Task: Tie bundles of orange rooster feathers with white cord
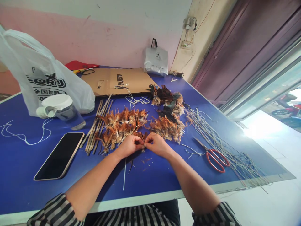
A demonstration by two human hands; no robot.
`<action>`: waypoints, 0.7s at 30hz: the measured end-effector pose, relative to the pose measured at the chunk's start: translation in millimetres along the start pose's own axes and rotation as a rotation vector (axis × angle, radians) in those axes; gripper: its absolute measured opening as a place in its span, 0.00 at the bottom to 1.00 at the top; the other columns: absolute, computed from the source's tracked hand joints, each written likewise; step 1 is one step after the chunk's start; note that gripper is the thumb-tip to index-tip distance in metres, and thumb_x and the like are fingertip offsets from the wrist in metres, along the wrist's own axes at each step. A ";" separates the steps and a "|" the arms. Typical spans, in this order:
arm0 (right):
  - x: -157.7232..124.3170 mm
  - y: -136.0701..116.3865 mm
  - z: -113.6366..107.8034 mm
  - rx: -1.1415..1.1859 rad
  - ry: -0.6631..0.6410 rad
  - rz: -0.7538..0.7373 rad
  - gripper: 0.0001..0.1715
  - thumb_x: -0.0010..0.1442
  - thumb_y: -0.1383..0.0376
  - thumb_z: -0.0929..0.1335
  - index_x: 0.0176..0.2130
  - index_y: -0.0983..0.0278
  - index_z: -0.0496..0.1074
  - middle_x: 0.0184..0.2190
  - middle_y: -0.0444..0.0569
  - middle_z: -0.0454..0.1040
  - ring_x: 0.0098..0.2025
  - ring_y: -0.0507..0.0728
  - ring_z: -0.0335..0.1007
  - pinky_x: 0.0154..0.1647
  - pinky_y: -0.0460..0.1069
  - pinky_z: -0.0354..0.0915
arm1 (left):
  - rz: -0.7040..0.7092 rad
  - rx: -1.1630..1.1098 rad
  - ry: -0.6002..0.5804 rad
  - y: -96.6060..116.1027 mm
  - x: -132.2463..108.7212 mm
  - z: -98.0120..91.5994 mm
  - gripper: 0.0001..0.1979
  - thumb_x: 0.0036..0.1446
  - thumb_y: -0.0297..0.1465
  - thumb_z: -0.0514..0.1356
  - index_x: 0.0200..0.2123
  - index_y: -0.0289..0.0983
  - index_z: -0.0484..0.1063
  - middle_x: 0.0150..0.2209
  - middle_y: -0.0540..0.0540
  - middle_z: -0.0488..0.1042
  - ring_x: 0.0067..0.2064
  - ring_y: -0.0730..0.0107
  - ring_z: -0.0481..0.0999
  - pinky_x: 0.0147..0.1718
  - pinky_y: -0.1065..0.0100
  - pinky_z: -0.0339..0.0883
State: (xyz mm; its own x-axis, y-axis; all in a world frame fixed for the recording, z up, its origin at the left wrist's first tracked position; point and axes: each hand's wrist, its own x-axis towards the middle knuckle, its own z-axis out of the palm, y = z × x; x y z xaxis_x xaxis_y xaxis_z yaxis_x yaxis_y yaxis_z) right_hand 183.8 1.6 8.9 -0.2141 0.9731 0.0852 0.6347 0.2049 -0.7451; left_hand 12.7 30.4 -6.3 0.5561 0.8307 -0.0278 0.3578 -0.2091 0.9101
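Note:
Fingertip to fingertip, my left hand (130,146) and my right hand (157,143) meet low over the blue table. Both are closed in a pinch on a small bunch of feathers (140,135), whose brown tips stick up between them; the fingers cover most of it. Just beyond my left hand lie rows of orange-brown feather bunches (124,122). More feather bunches (167,127) are spread past my right hand, with darker ones (166,94) farther back. Red-handled scissors (215,158) rest to the right, beside a spread of pale strings (218,144).
Left of the feathers are thin sticks (94,135), a phone (60,157), a lidded plastic jug (68,113) and a white plastic bag (47,75). Flat cardboard (105,81) and a silver bag (155,61) stand at the back. The table's pale edge (138,200) runs before me.

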 end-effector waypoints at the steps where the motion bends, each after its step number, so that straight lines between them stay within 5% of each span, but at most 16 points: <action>1: 0.2 -0.6 -0.4 0.004 0.002 0.004 0.04 0.47 0.70 0.67 0.23 0.66 0.72 0.28 0.46 0.70 0.31 0.50 0.65 0.33 0.43 0.60 | -0.002 -0.010 -0.004 -0.5 0.2 -0.3 0.10 0.44 0.35 0.62 0.27 0.34 0.76 0.26 0.48 0.76 0.28 0.71 0.71 0.30 0.72 0.62; 8: 3.5 2.5 -12.0 0.099 -0.105 0.096 0.08 0.49 0.67 0.67 0.30 0.67 0.76 0.25 0.45 0.74 0.26 0.49 0.65 0.29 0.43 0.59 | -0.013 -0.048 -0.020 -6.2 1.7 -4.4 0.08 0.46 0.33 0.60 0.27 0.33 0.74 0.25 0.48 0.74 0.26 0.73 0.69 0.28 0.72 0.62; 21: 0.0 4.1 -3.4 -0.024 -0.065 -0.005 0.07 0.48 0.69 0.66 0.26 0.65 0.76 0.26 0.45 0.75 0.27 0.50 0.67 0.30 0.43 0.60 | -0.025 -0.119 -0.061 -10.0 2.2 -6.5 0.11 0.45 0.36 0.62 0.28 0.33 0.72 0.26 0.47 0.73 0.27 0.72 0.70 0.29 0.71 0.64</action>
State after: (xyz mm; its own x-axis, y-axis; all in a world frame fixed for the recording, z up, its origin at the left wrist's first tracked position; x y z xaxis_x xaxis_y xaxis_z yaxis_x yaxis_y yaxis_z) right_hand 188.9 2.8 8.0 -0.2649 0.9632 0.0449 0.6511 0.2130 -0.7285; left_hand 5.4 37.7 -12.8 0.5941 0.8011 -0.0731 0.2831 -0.1232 0.9511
